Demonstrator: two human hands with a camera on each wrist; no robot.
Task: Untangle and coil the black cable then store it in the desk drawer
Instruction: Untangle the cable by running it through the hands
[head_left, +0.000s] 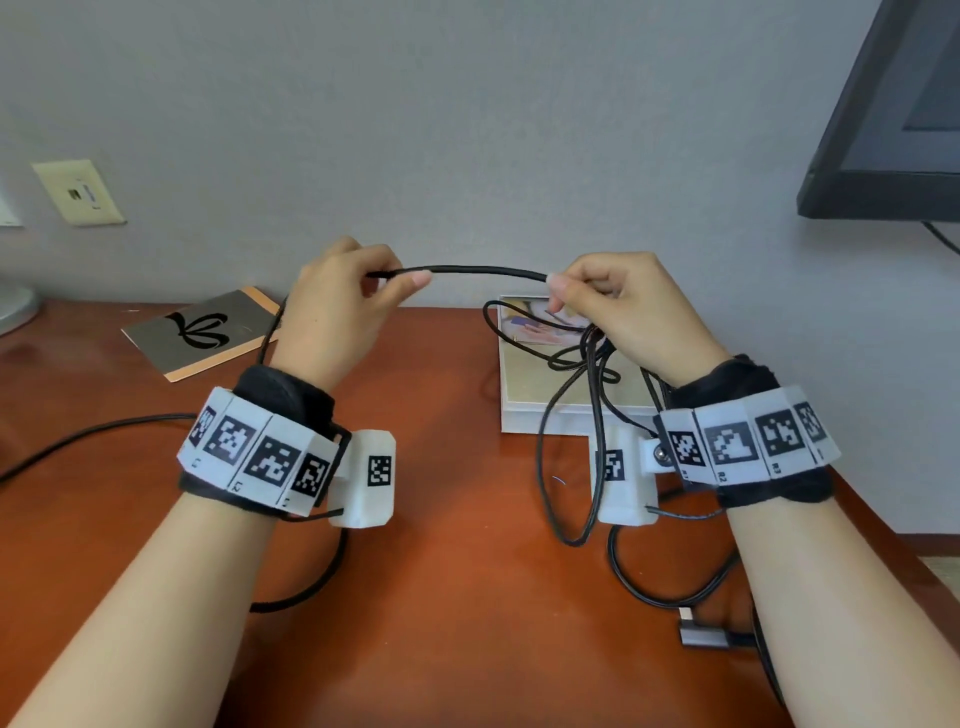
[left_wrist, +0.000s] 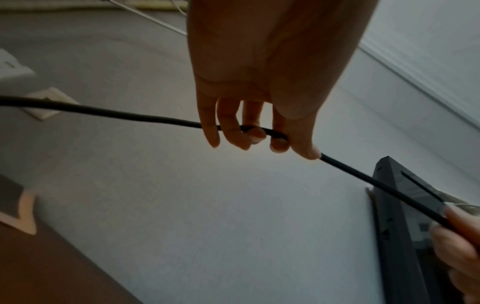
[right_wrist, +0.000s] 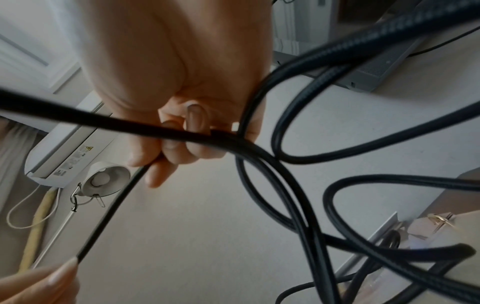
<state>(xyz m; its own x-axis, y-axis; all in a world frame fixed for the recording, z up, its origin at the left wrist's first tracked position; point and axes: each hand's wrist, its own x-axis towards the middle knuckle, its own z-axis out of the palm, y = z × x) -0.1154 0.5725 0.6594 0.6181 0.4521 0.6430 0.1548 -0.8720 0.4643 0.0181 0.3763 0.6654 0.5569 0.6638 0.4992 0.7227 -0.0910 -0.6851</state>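
Black, smooth round cable (head_left: 488, 270) arcs at frame centre between both hands: left hand (head_left: 337, 306) pinches one end of the span, right hand (head_left: 628, 312) clenches tangled loops dangling over the glossy reddish wooden surface (head_left: 441, 597) and a flat cream box (head_left: 550, 405).

A thin black cable (head_left: 488, 270) is stretched in a shallow arch above the desk — raised at two points. From its right end a knot of tangled loops (head_left: 587, 358) hangs down onto the wooden top; the left part trails off across the desk. Its grey plug (head_left: 709, 635) lies flat near the front edge.
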